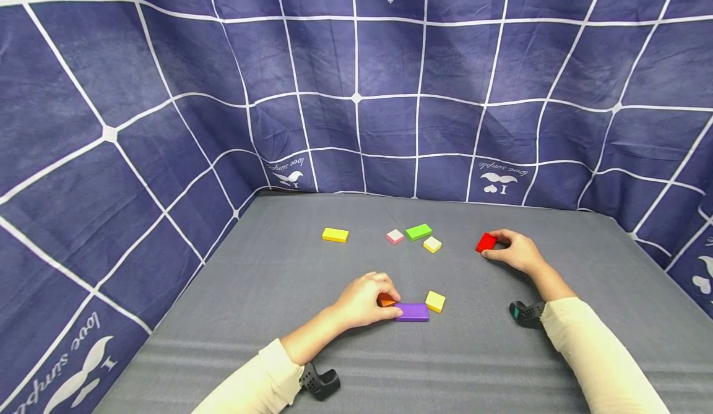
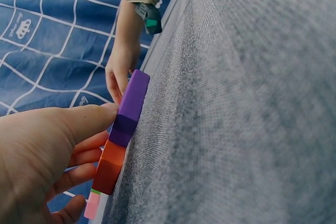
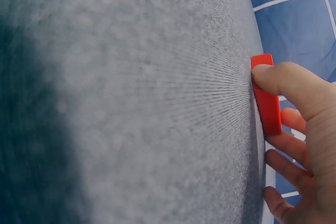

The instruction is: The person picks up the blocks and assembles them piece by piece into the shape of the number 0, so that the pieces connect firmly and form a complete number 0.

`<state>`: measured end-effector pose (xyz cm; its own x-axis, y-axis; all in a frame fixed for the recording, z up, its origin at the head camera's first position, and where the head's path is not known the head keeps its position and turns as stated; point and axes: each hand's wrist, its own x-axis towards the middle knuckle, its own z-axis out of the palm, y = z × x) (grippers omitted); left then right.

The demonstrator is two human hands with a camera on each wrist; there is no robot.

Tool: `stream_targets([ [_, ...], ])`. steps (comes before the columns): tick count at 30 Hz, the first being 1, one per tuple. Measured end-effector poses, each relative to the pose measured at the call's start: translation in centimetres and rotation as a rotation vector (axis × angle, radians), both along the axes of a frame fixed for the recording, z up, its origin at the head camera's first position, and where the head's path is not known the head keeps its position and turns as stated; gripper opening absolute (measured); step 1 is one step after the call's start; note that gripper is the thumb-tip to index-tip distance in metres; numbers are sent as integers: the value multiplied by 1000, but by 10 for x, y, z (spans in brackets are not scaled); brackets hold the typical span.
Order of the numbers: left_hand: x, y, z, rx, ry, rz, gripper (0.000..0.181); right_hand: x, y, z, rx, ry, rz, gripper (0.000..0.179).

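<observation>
My left hand (image 1: pixel 364 299) curls over an orange block (image 2: pixel 109 167), with its fingers along the far side. Its thumb lies on the end of a purple block (image 1: pixel 412 312), which stands against the orange one. Most of the orange block is covered by the hand in the head view. A square yellow block (image 1: pixel 436 302) sits at the purple block's right end. Farther back on the right, my right hand (image 1: pixel 515 251) pinches a red block (image 3: pixel 269 109) between thumb and fingers, close to the tabletop.
On the grey cloth-covered table (image 1: pixel 267 265), a long yellow block (image 1: pixel 335 235) lies back left. A pink block (image 1: pixel 395 236), a green block (image 1: pixel 419 232) and a small pale-yellow block (image 1: pixel 432 244) are grouped at the back middle. A blue checked curtain (image 1: pixel 390 123) hangs behind.
</observation>
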<state>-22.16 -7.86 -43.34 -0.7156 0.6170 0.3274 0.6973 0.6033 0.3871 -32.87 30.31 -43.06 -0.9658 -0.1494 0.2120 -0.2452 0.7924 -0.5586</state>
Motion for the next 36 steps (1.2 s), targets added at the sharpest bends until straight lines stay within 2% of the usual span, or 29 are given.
stream_targets([
  [11, 1, 0, -1, 16, -2, 0, 20, 3, -4, 0, -14, 10, -1, 58],
  [21, -1, -1, -4, 54, 76, -46, 20, 16, -19, 9, -20, 35, 70, 58],
  [28, 0, 0, -1, 25, 17, -14, 20, 26, -33, 10, -32, 58, 128, 55],
  [36, 0, 0, -1, 13, -8, 2, 20, 35, -52, 6, -84, 72, 209, 53],
])
